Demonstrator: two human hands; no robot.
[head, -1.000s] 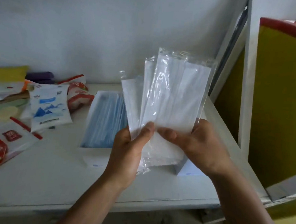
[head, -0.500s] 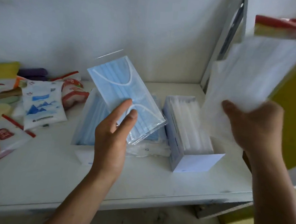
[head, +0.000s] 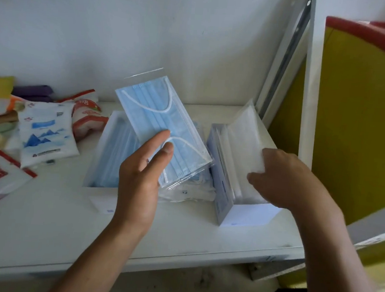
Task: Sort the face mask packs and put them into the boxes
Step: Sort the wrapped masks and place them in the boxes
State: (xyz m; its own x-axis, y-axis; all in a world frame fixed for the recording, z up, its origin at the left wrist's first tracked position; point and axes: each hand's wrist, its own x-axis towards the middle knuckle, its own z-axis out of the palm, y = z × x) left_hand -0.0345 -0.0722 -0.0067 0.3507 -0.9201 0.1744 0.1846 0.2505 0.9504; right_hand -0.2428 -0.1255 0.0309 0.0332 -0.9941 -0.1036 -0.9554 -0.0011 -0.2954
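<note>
Face mask packs are being sorted by colour: the left hand [head: 139, 178] is gripping a blue pack [head: 163, 130] at frame centre above the blue-filled left box [head: 109, 153], while the right hand [head: 282, 177] is pressing white packs [head: 244, 135] into the right box [head: 248, 216]. A few loose packs [head: 188, 191] are lying between the boxes on the counter [head: 181, 231], so sorting seems to be nearing its end.

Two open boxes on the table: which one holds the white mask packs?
The right box, under the right hand. The left box holds blue packs.

White shelf [head: 180, 234] bears two open boxes [head: 246, 215]; snack packets [head: 46, 135] lie left.
</note>
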